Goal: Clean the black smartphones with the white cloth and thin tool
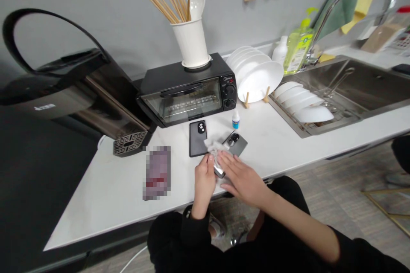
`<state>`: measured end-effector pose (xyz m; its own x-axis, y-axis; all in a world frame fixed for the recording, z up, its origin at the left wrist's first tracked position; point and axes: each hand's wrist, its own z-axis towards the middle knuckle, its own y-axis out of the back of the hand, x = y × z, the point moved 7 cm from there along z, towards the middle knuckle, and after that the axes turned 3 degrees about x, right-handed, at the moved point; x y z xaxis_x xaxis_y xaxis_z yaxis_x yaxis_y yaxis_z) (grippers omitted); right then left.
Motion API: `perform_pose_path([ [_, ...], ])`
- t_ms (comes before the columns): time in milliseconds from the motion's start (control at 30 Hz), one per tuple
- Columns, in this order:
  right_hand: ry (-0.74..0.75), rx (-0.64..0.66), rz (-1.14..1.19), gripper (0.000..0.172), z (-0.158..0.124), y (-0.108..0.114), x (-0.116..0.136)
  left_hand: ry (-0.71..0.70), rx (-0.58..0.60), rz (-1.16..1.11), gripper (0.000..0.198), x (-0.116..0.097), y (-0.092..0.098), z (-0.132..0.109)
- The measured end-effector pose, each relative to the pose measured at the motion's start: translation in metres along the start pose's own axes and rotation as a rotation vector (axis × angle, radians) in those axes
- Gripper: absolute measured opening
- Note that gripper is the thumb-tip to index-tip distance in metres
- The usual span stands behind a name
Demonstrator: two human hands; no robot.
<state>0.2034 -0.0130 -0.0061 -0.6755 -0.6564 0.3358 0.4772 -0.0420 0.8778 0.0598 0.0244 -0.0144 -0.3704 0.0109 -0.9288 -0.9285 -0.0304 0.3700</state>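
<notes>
A dark grey phone [241,144] lies on the counter near its front edge, camera lenses up. A crumpled white tissue [212,145] covers part of it. My right hand [245,179] presses the tissue on the phone's back, its fingers stretched and close together. At the phone's lower left edge, my left hand [205,179] is closed with the thumb up, seeming to grip that edge; its fingers are partly hidden. Just left of the tissue rests a black-edged phone case [198,140]. A small white bottle with a blue label [236,120] stands upright behind the phone.
A toaster oven [188,94] carries a white holder of chopsticks [191,42]. Left stands a tall black machine [105,98], with a blurred-out flat item [157,172] before it. Racked plates [261,81] and a sink [368,113] holding bowls [312,113] are right.
</notes>
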Motion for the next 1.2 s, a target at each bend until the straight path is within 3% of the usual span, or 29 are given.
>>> perform_pose_path([
  [100,-0.159,-0.054,-0.085,0.088,-0.009,0.012,-0.024,0.041,0.033,-0.060,0.052,0.003,-0.004,0.002],
  [133,-0.152,-0.053,-0.088,0.092,-0.010,0.013,-0.024,0.048,0.037,-0.071,0.052,0.003,-0.004,0.002],
  [267,0.106,0.071,-0.020,0.107,-0.004,0.004,0.001,0.013,0.015,-0.060,0.048,-0.001,-0.001,0.000],
  [400,-0.127,-0.074,-0.099,0.100,0.002,0.019,-0.016,-0.034,0.018,-0.063,0.050,-0.005,0.003,-0.001],
  [433,-0.125,-0.083,-0.094,0.103,0.003,0.021,-0.016,-0.041,0.009,-0.073,0.051,-0.005,0.005,-0.001],
  [533,0.097,0.008,-0.026,0.115,0.002,0.017,0.006,-0.015,-0.037,-0.151,0.052,0.000,0.012,-0.001],
  [600,0.081,-0.015,-0.035,0.111,0.002,0.022,0.010,0.024,-0.054,-0.230,0.055,0.004,0.014,-0.003],
  [700,-0.120,-0.147,-0.085,0.107,0.000,0.037,0.000,0.083,-0.053,-0.321,0.057,0.008,0.010,-0.013],
  [833,0.115,-0.074,-0.037,0.111,-0.001,0.037,0.020,0.128,-0.094,-0.375,0.058,0.007,0.005,-0.031],
  [967,-0.044,-0.159,-0.086,0.105,0.000,0.048,0.009,0.170,-0.105,-0.489,0.055,0.008,0.004,-0.042],
  [1100,0.167,-0.074,-0.035,0.103,0.001,0.044,0.025,0.209,-0.106,-0.525,0.060,0.007,0.004,-0.047],
  [1133,0.176,-0.065,-0.032,0.098,0.000,0.044,0.025,0.216,-0.112,-0.541,0.060,0.007,0.003,-0.048],
  [1200,0.058,-0.109,-0.061,0.089,-0.001,0.047,0.017,0.217,-0.121,-0.569,0.059,0.006,0.003,-0.051],
])
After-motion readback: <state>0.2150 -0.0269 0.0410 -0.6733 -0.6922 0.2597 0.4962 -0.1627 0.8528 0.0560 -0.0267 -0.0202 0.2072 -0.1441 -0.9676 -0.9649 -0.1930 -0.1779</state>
